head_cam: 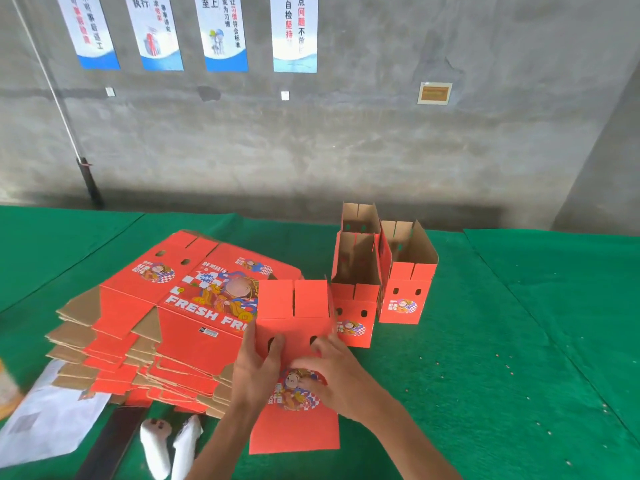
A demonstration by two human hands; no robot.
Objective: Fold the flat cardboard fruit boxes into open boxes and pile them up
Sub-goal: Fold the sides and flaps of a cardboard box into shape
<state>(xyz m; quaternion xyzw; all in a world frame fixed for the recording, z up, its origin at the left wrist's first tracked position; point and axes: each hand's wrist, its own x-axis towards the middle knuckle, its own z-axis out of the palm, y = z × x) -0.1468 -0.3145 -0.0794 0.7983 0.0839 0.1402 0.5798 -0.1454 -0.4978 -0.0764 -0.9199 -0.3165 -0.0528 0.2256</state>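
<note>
A red cardboard fruit box [294, 427] stands upright in front of me on the green table [485, 341]. My left hand [254, 368] grips its left edge, with a finger at one of the handle holes. My right hand [332, 375] lies on its front face over the printed cartoon. To the left lies a stack of flat red boxes [166, 320] printed "FRESH FRUIT". Behind my hands stand three folded open boxes: one close [355, 306], one to the right [405, 289], one at the back [360, 218].
White gloves [169, 441] and a dark strip [110, 445] lie at the near left edge, beside a white plastic bag [52, 420]. A grey concrete wall with posters rises behind the table. A pole [69, 126] leans at the left.
</note>
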